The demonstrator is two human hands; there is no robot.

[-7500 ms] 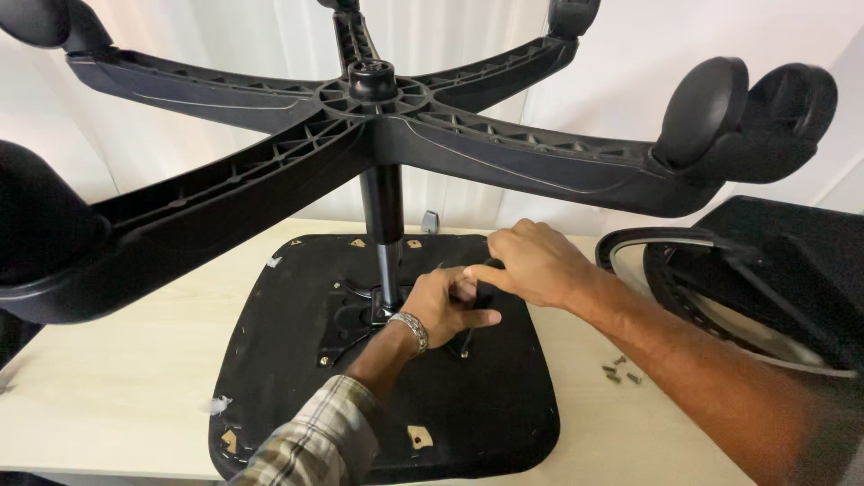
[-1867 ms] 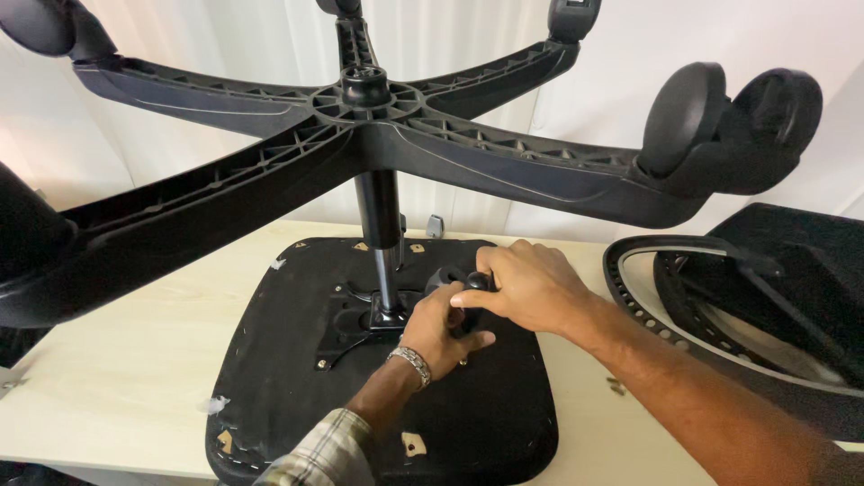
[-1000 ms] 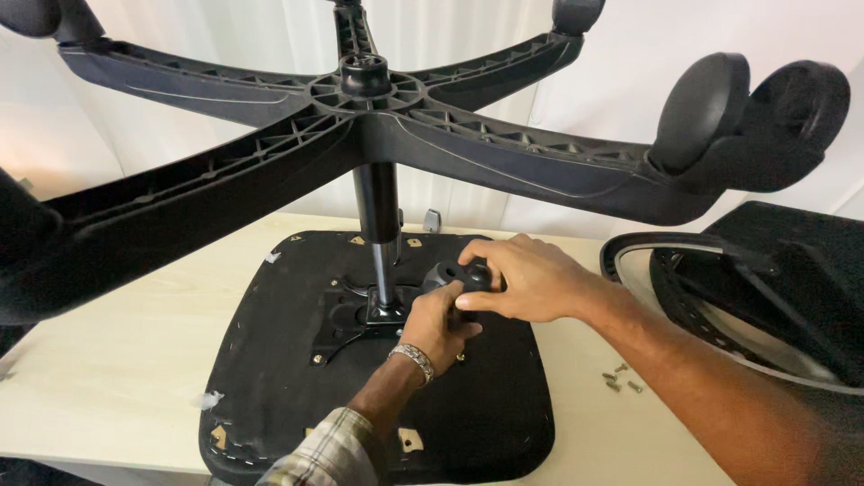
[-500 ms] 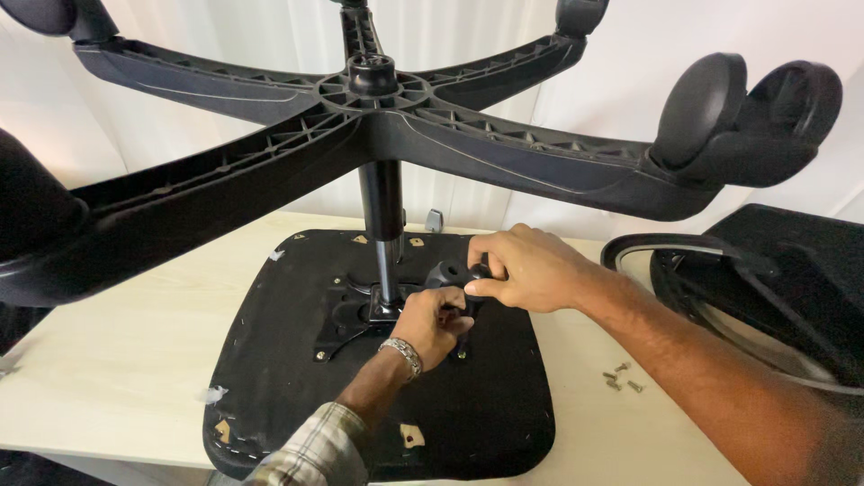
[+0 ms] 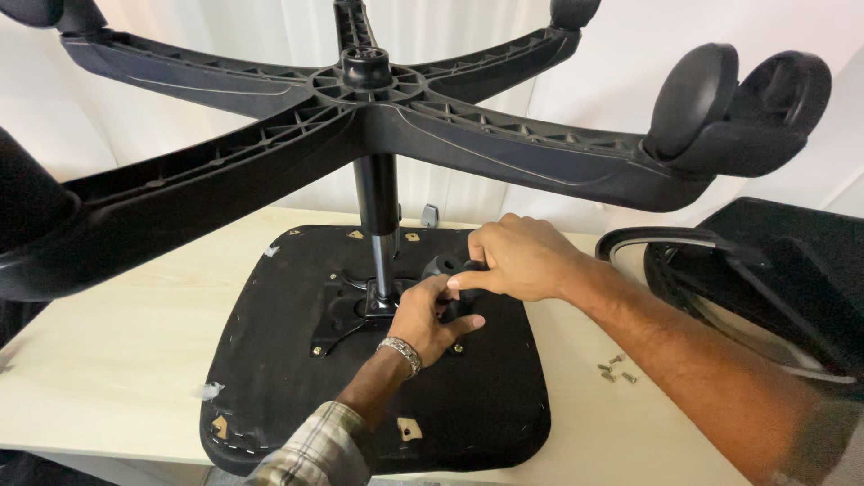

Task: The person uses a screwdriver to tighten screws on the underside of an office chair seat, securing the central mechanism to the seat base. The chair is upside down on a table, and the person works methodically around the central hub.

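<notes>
Since a moment ago both hands have barely shifted, staying at the black knob (image 5: 447, 267) under the upturned seat (image 5: 270, 378) on the counter (image 5: 108, 360). The right hand (image 5: 522, 259) pinches the knob; the left hand (image 5: 430, 317) curls closed against the mechanism just below. Loose screws (image 5: 612, 369) lie nearby.

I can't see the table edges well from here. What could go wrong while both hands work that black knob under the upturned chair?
The wheeled base stands high on its column; leaning on the knob could tip it. The loose screws beside the right hand might get swept away. The left hand could get pinched against the mechanism.
</notes>
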